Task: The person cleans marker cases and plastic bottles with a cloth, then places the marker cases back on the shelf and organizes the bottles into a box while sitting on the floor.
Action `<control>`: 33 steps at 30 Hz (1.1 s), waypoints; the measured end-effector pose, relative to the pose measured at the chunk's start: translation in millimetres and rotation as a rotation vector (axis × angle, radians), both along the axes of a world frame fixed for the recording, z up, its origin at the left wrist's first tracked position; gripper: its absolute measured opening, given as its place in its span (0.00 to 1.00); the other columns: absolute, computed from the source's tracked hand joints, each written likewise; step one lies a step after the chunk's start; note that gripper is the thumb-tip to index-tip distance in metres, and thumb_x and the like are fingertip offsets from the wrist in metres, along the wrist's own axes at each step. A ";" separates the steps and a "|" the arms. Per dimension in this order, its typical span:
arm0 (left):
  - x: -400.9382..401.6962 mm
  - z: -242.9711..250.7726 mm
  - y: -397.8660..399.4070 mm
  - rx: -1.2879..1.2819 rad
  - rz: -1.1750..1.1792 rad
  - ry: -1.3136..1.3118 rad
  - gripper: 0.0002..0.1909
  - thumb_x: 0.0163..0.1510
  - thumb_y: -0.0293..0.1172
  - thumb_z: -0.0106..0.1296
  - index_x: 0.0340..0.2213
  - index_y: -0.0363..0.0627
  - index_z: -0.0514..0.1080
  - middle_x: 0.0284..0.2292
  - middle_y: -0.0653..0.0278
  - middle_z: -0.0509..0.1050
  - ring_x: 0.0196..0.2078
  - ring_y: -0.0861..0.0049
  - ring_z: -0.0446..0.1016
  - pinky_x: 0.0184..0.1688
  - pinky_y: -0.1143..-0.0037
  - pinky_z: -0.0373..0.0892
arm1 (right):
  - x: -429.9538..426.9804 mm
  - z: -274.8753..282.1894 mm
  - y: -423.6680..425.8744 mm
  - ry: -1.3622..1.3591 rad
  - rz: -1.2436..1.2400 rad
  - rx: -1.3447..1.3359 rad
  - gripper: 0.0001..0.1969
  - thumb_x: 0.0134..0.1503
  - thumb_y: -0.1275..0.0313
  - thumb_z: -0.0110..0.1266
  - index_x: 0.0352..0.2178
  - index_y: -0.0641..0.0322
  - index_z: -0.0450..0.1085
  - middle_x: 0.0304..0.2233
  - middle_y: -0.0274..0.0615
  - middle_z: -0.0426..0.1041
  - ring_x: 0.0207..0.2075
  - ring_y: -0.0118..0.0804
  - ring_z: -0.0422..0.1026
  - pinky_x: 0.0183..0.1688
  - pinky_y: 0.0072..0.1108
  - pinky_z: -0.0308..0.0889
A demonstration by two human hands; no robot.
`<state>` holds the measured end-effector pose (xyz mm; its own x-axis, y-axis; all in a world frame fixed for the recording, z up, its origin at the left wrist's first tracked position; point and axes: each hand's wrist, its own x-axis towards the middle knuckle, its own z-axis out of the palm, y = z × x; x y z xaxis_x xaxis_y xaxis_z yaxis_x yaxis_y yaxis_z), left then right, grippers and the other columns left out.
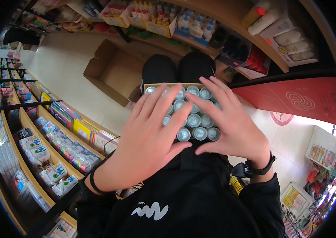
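Observation:
On my lap, against my knees, stands a shallow cardboard box [153,85] packed with several rows of round containers with clear, pale caps [193,120]. My left hand [153,128] is spread over the left side of the caps, its fingertips reaching toward the far rim. From the right, my right hand [230,125] lies over the caps with fingers apart, its index fingertip close to the left hand's fingers. Neither hand is closed around a container. Whether the fingertips press on the caps or hover just above them is unclear. Both hands hide part of the rows.
An open cardboard carton [114,68] sits on the floor beyond my left hand. Shelves ahead hold white glue bottles [196,25] and boxed red-capped bottles [139,13]. Divided shelving [51,142] with stationery runs along the left. A red panel [299,99] juts in at right.

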<state>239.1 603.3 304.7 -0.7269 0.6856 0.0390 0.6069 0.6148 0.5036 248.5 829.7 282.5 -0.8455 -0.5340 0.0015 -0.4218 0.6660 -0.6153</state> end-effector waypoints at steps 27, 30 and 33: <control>2.4 -17.3 1.1 -0.105 0.058 0.059 0.37 0.35 0.35 0.66 0.50 0.49 0.66 0.52 0.57 0.61 0.54 0.58 0.61 0.54 0.59 0.57 | 3.1 -7.1 30.3 -0.196 -0.046 -0.275 0.38 0.38 0.70 0.64 0.54 0.49 0.63 0.62 0.53 0.48 0.61 0.56 0.53 0.57 0.35 0.59; 27.3 -24.5 4.3 -0.039 0.067 0.179 0.28 0.37 0.31 0.65 0.43 0.48 0.71 0.46 0.61 0.66 0.47 0.64 0.65 0.48 0.61 0.59 | 11.9 0.7 29.8 -0.145 -0.146 -0.255 0.31 0.40 0.71 0.64 0.50 0.54 0.66 0.58 0.52 0.55 0.59 0.54 0.57 0.56 0.34 0.60; 35.5 -38.9 8.4 0.051 0.079 0.272 0.23 0.37 0.30 0.64 0.39 0.46 0.73 0.38 0.65 0.68 0.38 0.67 0.67 0.40 0.65 0.60 | 24.5 11.3 20.6 0.040 -0.319 -0.178 0.20 0.42 0.75 0.63 0.40 0.58 0.70 0.46 0.46 0.65 0.49 0.48 0.65 0.49 0.32 0.64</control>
